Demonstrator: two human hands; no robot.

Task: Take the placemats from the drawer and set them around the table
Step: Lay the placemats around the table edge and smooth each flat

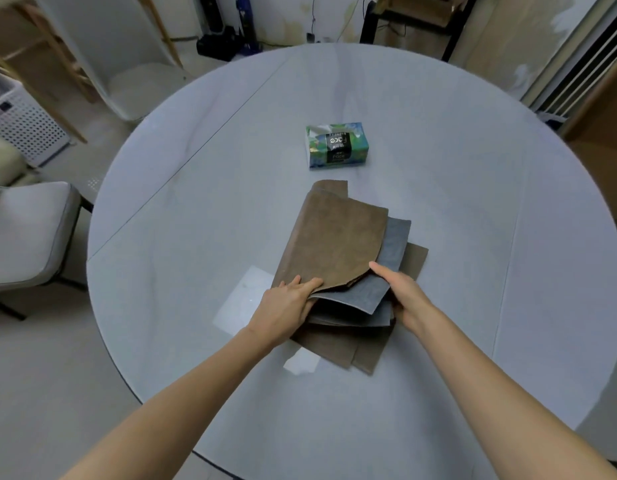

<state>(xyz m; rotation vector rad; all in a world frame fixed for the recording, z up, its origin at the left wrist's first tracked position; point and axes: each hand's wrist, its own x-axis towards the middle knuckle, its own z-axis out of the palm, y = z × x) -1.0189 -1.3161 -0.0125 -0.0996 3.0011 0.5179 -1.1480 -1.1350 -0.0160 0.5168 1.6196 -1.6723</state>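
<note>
A loose stack of placemats lies near the middle of the round grey table (473, 174). The top one is a folded brown placemat (334, 240); under it a grey placemat (393, 247) sticks out, and more brown ones (338, 348) lie at the bottom. My left hand (286, 306) grips the near left edge of the stack, thumb on the brown top mat and fingers under it. My right hand (404, 292) holds the near right side, thumb lying on the grey mat, fingers hidden below the layers.
A green and blue tissue box (336, 145) stands on the table beyond the stack. A grey upholstered chair (23, 237) stands at the table's left, a white chair (127, 64) at the far left. A white perforated basket (23, 119) sits on the floor.
</note>
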